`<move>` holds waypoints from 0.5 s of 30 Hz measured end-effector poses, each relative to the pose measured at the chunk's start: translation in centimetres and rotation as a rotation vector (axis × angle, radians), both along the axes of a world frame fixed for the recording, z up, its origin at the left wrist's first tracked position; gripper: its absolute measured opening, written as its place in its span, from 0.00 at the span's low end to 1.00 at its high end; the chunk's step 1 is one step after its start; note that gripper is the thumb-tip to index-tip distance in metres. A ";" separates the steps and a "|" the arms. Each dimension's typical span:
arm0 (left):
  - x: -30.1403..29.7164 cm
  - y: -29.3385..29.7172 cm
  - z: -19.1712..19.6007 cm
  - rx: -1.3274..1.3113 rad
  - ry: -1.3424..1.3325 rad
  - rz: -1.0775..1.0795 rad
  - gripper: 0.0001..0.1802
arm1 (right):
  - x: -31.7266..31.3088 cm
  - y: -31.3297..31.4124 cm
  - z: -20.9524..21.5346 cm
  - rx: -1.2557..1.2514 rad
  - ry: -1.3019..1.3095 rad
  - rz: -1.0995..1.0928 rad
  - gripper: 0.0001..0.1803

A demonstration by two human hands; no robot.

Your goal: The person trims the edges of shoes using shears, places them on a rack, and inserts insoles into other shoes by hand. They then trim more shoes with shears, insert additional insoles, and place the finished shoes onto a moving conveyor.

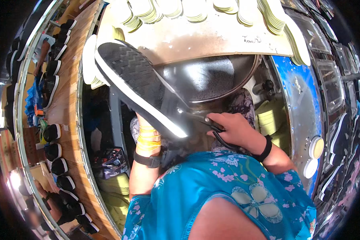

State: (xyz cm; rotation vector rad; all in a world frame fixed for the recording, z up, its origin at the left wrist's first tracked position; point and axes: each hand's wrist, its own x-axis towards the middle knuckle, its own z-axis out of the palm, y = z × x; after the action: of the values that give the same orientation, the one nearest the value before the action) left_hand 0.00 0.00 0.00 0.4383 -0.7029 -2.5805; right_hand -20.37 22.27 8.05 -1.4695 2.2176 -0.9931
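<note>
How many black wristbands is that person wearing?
2: one black wristband on the left wrist, next to some yellow bands, and another black wristband on the right wrist, just behind the right hand with the scissors.

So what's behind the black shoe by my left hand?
Past the edges of the black shoe, pale insoles and the tan board show. Your left hand is mostly covered, so its grip can't be seen, nor can whatever lies directly behind the sole.
</note>
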 end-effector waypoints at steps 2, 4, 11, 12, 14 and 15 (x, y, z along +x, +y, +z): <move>-11.9 -4.1 5.3 -0.559 -0.054 0.047 0.20 | -0.4 1.3 0.3 -0.056 -0.065 -0.035 0.27; -14.1 -1.4 8.4 -1.079 -0.365 0.258 0.16 | -0.6 2.1 0.8 -0.113 -0.280 -0.229 0.26; -17.7 -1.9 7.7 -2.021 -0.988 0.024 0.17 | -2.3 4.0 0.6 0.016 -0.363 -0.495 0.26; -17.9 -1.7 8.4 -2.042 -1.038 -0.078 0.20 | -2.2 4.3 -0.3 -0.059 -0.324 -0.486 0.26; -17.5 -0.8 10.4 -2.054 -1.091 -0.178 0.22 | -2.7 4.8 -0.3 -0.017 -0.316 -0.499 0.27; -16.9 -0.2 12.0 -2.026 -1.128 -0.286 0.25 | -3.0 4.6 -0.3 0.020 -0.317 -0.503 0.27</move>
State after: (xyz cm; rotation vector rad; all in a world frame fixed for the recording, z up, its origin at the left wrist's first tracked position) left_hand -16.88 -0.20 12.05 0.8709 -3.0116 -0.3673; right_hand -23.40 26.88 7.78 -0.6835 2.3821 -1.2410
